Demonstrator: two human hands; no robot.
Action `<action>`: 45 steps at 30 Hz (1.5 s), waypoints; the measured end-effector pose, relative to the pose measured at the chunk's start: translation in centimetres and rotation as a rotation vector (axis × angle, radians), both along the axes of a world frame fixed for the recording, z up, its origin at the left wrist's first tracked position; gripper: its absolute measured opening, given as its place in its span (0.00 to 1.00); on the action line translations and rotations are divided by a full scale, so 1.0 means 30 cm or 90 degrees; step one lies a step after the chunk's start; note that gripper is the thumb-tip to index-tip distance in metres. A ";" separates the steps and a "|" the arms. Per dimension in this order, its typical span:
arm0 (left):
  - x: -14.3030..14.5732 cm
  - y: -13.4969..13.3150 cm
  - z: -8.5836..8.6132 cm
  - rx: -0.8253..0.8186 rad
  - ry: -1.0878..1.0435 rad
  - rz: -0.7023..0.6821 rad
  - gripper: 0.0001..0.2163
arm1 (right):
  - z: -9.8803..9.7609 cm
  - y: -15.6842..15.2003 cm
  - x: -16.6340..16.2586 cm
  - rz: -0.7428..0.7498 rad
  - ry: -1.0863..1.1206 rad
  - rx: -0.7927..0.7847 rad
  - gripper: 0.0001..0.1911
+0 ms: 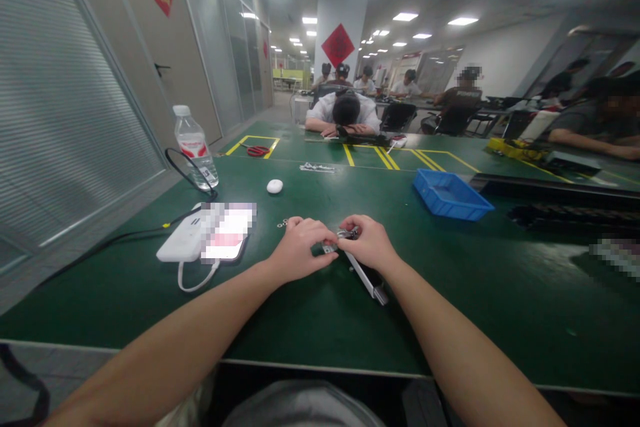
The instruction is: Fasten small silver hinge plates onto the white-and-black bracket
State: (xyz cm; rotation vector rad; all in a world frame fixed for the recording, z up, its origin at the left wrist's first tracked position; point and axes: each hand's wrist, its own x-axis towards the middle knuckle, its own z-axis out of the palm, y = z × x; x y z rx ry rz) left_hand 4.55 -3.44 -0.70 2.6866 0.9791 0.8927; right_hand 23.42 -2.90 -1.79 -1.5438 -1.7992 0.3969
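My left hand (299, 248) and my right hand (367, 241) meet over the green table (310, 320), both with fingers pinched on a small metal part (336, 242) between them. A slim metal tool (369, 280) lies on the mat under my right wrist, angled toward me. A few tiny metal rings (283, 222) lie just beyond my left hand. What exactly the small part is stays too small to tell.
A white power bank (183, 242) with a phone and cable lies left. A water bottle (196, 147) stands at back left, a white puck (275, 186) beyond my hands, a blue tray (451, 194) at right. A person (345, 115) leans head-down on the table opposite; others sit further back.
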 end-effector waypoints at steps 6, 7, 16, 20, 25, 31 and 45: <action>0.016 -0.026 0.004 0.061 0.045 -0.079 0.06 | 0.006 0.005 0.005 -0.021 -0.010 -0.008 0.11; 0.019 -0.029 0.005 0.066 0.062 -0.101 0.06 | 0.007 0.005 0.007 -0.027 -0.012 -0.012 0.11; 0.040 -0.051 0.000 0.110 0.211 -0.197 0.12 | 0.003 0.009 0.017 -0.058 -0.024 -0.014 0.11; 0.044 -0.051 -0.005 0.101 0.218 -0.200 0.08 | 0.007 0.006 0.013 -0.057 -0.030 -0.013 0.11; 0.037 -0.040 -0.003 0.087 0.191 -0.176 0.08 | 0.009 0.005 0.017 -0.054 -0.028 -0.004 0.12; 0.029 -0.043 0.002 0.049 0.173 -0.212 0.11 | 0.009 0.005 0.016 -0.056 -0.019 -0.017 0.12; 0.008 -0.014 0.009 -0.022 0.025 -0.082 0.06 | 0.007 0.008 0.022 -0.052 -0.025 -0.018 0.12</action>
